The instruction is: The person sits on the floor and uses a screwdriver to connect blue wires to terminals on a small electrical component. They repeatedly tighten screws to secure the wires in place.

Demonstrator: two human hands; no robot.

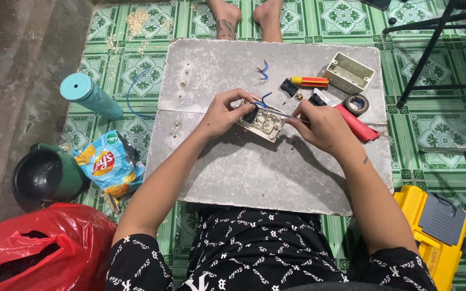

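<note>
I see left hand (223,114) clamped on switch plate (262,123) – long axis tilted down-right; right hand (319,126) pinching thin tool (281,112), tip at plate's near end.

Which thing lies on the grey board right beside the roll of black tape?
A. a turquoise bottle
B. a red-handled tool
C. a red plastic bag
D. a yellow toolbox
B: the red-handled tool lies on the flat grey board touching the roll of black tape, while the bottle, the bag and the toolbox are all on the floor off the board.
</note>
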